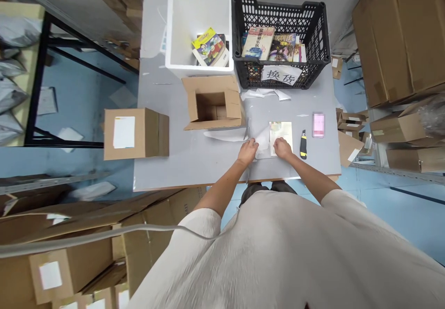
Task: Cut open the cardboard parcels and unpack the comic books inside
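A thin, pale booklet or book [281, 129] lies on the grey table [181, 165] in front of me, with a whitish translucent sheet [263, 140] at its left side. My left hand [249, 150] is closed on the left part of that sheet, its fingertips pinched together. Over the lower half of the book rests my right hand [282, 148], fingers curled in. Whatever is between those fingers is hidden. To the right lies a yellow and black utility knife [303, 145], and beyond it a pink-screened phone [318, 125].
An open cardboard box [234, 98] stands behind my left hand. Further back are a white foam box [181, 31] and a black crate [248, 73], both holding books. A closed carton [127, 154] sits at the table's left edge. Paper scraps [267, 94] lie before the crate.
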`<action>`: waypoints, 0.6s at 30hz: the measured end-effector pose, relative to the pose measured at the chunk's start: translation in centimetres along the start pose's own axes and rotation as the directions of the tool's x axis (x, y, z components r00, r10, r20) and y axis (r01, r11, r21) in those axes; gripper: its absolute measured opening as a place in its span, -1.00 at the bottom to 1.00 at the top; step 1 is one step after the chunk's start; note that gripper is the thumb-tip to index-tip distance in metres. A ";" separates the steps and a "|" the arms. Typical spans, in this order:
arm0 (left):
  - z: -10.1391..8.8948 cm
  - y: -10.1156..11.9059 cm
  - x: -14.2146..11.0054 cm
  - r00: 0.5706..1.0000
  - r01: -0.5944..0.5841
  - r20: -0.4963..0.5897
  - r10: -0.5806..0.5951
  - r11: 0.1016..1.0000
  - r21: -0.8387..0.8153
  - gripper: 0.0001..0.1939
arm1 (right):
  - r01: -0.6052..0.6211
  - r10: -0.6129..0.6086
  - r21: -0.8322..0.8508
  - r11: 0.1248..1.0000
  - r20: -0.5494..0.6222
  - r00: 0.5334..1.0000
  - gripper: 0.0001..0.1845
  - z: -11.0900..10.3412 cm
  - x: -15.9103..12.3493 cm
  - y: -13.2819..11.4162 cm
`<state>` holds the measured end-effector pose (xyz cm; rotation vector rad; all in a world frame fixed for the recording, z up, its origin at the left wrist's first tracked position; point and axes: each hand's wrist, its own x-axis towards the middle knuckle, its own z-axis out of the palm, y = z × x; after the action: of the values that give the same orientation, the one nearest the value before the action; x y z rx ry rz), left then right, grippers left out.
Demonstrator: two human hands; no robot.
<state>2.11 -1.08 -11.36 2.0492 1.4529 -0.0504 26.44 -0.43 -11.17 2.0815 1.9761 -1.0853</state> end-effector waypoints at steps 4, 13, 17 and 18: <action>-0.3 -0.3 0.3 0.999 0.031 -0.032 -0.032 0.998 -0.048 -0.56 | 0.118 -0.101 0.170 0.978 -0.104 0.989 -0.82 -2.2 -0.8 1.2; -0.8 0.0 0.8 0.996 0.080 -0.025 -0.080 0.997 0.015 -0.53 | 0.062 0.113 0.482 0.874 -0.325 0.939 -0.86 -5.3 -2.9 4.7; -0.8 0.1 1.0 0.988 0.143 -0.054 -0.145 0.989 -0.036 -0.53 | -0.026 0.276 0.553 0.832 -0.374 0.886 -0.84 -5.3 -4.3 6.3; -0.8 0.1 1.0 0.983 0.163 -0.069 -0.167 0.985 -0.063 -0.53 | -0.036 0.282 0.556 0.831 -0.364 0.888 -0.85 -5.2 -4.5 6.6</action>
<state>2.38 0.15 -11.05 1.8987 1.6490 -0.0005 34.93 -2.76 -7.56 2.9571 1.7229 -1.3567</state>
